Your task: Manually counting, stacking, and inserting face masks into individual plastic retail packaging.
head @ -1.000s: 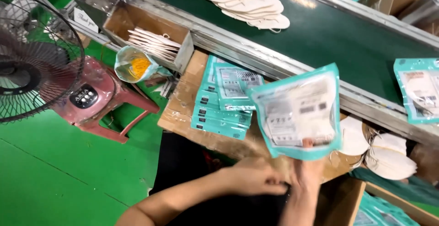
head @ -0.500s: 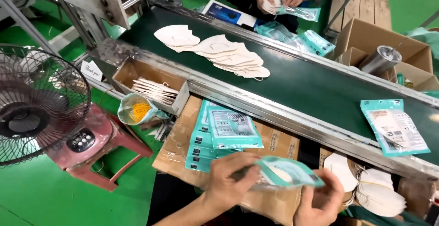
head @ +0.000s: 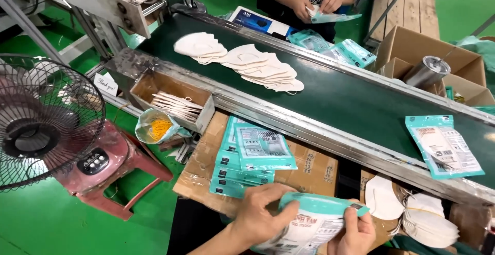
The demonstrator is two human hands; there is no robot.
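Both hands pinch one teal pouch low over the cardboard: left hand grips its left edge, right hand its top right corner. Such a light corner pinch could let it slip onto the stacked pouches beside.

I see my left hand and right hand both bare, with no gloves, rings or watch. My left forearm is uncovered as far as it shows; no sleeve reaches into view. My fingers have short, plain nails.
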